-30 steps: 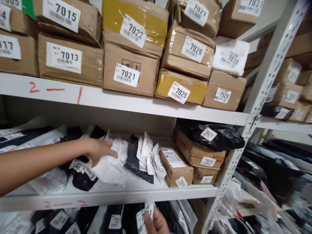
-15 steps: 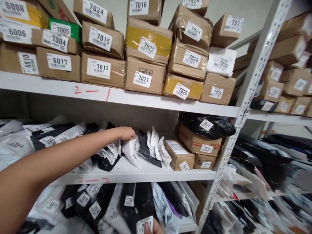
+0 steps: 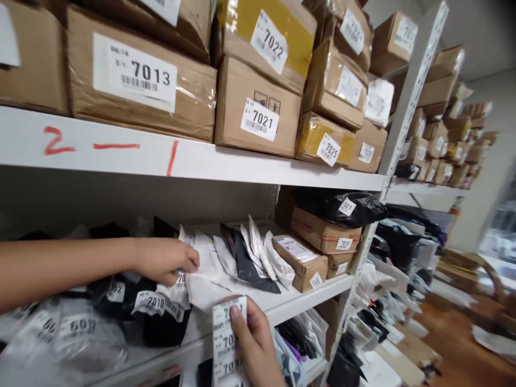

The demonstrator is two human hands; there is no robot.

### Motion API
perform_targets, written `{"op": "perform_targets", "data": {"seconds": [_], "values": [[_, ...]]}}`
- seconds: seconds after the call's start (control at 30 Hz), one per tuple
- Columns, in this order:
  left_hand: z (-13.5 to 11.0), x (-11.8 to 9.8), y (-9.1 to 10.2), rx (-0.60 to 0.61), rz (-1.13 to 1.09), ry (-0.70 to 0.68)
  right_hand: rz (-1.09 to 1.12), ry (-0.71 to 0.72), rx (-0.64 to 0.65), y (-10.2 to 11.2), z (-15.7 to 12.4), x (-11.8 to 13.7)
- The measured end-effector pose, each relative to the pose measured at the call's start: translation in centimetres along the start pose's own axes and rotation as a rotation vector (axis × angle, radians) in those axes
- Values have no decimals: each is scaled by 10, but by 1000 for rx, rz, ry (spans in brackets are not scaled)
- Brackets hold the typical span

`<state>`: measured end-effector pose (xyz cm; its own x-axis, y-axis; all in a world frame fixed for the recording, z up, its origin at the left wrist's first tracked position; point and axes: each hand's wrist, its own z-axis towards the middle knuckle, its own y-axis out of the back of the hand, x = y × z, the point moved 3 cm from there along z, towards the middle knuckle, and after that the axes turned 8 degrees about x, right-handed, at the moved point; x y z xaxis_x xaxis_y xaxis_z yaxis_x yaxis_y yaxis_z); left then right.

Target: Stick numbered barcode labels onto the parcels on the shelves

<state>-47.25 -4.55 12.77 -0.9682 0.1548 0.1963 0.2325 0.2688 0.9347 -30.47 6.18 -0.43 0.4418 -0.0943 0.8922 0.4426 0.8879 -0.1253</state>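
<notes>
My left hand (image 3: 171, 262) reaches in from the left over the middle shelf. Its fingers are curled closed at the upper edge of a white parcel bag (image 3: 176, 293), whose label is partly covered by them. Just right of the fingers stands a larger white bag (image 3: 205, 263). In front of the shelf, my right hand (image 3: 258, 336) grips a strip of white number labels (image 3: 226, 346), thumb pressed on its upper part. Black bags with white labels, one reading 7010 (image 3: 155, 303), lie below the left hand.
Cardboard boxes fill the upper shelf (image 3: 258, 161), one labelled 7021 (image 3: 260, 102). On the middle shelf's right end are a small box (image 3: 302, 269) and a black bag (image 3: 342, 207) on stacked boxes. A perforated white post (image 3: 393, 140) rises beside them. More parcels lie beyond it.
The view has moved closer and turned right. My left hand has shifted left along the white bags. My right hand has risen with the label strip, showing more of it.
</notes>
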Motion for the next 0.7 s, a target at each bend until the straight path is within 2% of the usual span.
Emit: {"op": "perform_targets", "data": {"seconds": [0.1,0.2,0.33,0.43,0.53,0.6,0.67,0.7], "values": [[5,-1,-13,-36,151,19,-338,69,110,-22,31,15],[7,-6,-18,-50,164,48,-536,53,89,-35,35,5],[9,-4,-10,-53,-54,149,-531,118,-11,-43,22,-26],[19,7,6,-112,-85,212,-530,140,45,-44,19,-37],[39,19,19,-57,3,160,-542,58,174,-41,20,-30],[53,24,25,-31,38,99,-555,30,211,-38,20,-22],[64,27,32,-66,48,95,-579,98,185,-37,19,-18],[69,28,34,-94,43,103,-587,181,152,-39,18,-19]]}}
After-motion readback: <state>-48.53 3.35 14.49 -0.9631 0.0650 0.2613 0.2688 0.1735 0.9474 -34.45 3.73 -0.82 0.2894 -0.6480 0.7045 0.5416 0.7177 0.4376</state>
